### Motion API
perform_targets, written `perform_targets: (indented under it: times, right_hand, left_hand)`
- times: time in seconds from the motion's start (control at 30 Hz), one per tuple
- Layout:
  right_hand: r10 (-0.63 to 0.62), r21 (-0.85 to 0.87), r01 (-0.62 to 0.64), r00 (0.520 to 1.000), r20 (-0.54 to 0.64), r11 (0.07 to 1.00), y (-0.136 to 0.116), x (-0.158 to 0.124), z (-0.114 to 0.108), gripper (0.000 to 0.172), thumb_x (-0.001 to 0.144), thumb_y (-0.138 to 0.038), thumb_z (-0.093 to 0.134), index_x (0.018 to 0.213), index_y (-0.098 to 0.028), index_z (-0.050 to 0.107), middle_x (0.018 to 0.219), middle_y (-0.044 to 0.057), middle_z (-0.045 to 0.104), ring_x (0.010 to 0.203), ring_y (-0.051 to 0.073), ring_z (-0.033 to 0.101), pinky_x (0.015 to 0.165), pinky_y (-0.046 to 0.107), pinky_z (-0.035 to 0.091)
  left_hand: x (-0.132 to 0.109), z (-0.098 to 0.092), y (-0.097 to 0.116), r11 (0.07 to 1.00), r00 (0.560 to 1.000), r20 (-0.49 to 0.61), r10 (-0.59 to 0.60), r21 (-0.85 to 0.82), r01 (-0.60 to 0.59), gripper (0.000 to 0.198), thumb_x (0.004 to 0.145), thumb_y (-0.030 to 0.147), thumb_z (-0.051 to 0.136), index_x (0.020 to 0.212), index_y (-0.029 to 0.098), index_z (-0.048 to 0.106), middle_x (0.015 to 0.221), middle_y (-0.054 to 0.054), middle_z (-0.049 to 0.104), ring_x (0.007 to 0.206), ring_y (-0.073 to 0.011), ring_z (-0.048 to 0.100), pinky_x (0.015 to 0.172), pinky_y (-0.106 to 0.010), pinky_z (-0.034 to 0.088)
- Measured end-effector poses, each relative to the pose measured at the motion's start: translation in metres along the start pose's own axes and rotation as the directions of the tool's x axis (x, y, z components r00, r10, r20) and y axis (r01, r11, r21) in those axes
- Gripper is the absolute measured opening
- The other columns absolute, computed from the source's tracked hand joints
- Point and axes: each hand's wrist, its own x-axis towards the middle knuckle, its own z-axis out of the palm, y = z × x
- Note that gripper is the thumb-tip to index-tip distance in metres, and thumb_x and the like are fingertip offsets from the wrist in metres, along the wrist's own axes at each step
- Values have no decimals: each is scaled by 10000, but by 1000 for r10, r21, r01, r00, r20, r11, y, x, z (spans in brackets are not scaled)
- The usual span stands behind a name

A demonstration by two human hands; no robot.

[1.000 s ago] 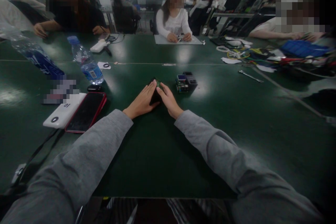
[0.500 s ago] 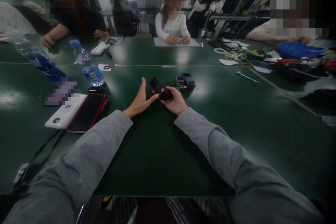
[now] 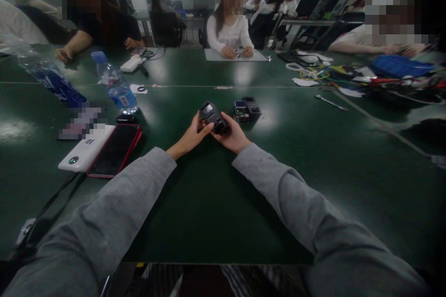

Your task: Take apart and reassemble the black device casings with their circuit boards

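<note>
A small black device with a little screen (image 3: 213, 116) is held just above the green table (image 3: 209, 204), between both my hands. My left hand (image 3: 190, 138) grips its left end with closed fingers. My right hand (image 3: 232, 137) cups it from below on the right, fingers wrapped round it. Just beyond it on the table sit two more small electronic parts (image 3: 246, 108), one with a blue face, untouched.
To my left lie a red-cased phone (image 3: 114, 149), a white power bank (image 3: 85, 154) and a water bottle (image 3: 114, 84). A wrench (image 3: 331, 102) and a heap of cables and tools (image 3: 365, 76) lie at the right. Other people sit around the table's far side.
The black device lay flat under both my hands; my right hand lifted it, and now my left hand has closed on it too, with its screen turned up.
</note>
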Motion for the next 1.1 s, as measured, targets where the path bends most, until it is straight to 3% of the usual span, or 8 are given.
perform_targets:
  times: [0.17,0.27,0.4,0.63,0.83,0.97,1.1]
  right_hand:
    - [-78,-268,71,997,-16,961,6,7,-5,256,854,-446,711,1022,-256,676,952,11,708,1000,221,660,853,390,568]
    - [-74,-273,75,997,14,959,7,8,-7,296,837,-492,716,1010,-256,673,987,15,706,1006,221,649,828,381,553]
    - [-77,-281,90,995,56,956,7,3,-2,331,800,-486,761,1035,-275,659,968,-7,695,962,205,645,768,335,539]
    - [-73,-312,94,994,77,945,6,-1,2,367,774,-454,806,1056,-267,664,990,-11,695,962,190,640,846,342,542]
    - [-104,-294,140,985,136,945,7,6,-3,301,834,-423,747,1083,-265,683,1075,-9,718,1029,189,643,882,330,536]
    - [-105,-304,150,982,158,941,8,6,-4,283,845,-422,745,1073,-261,696,1064,-9,730,1018,184,657,888,325,540]
    - [-64,-337,122,982,178,934,10,6,-3,357,854,-537,731,1079,-261,694,1011,13,741,1000,205,677,921,377,548]
  left_hand:
    - [4,-3,5,994,1000,-29,-2,107,5,697,1003,593,479,1565,224,296,1427,-161,584,1339,-320,556,1136,-554,436]
    - [3,-2,10,996,998,-67,-16,88,21,677,995,553,530,1544,213,324,1406,-164,601,1314,-314,579,1105,-552,472]
    - [2,1,10,993,976,-183,-117,-16,116,631,963,538,598,1453,181,425,1379,-180,618,1260,-314,618,1062,-537,512]
    - [-1,3,7,987,944,-290,-158,-72,143,619,906,479,688,1390,162,469,1412,-191,589,1302,-302,585,1115,-501,476]
    - [-3,4,6,993,921,-373,-113,-61,98,635,908,502,668,1431,200,470,1371,-166,618,1262,-306,613,1059,-522,514]
    - [-5,2,6,998,898,-435,-66,-15,66,712,899,551,674,1488,236,430,1304,-133,652,1176,-272,658,996,-462,553]
    - [-9,3,14,996,886,-463,24,82,16,724,873,579,698,1478,254,472,1236,-107,676,1069,-248,686,917,-402,578]
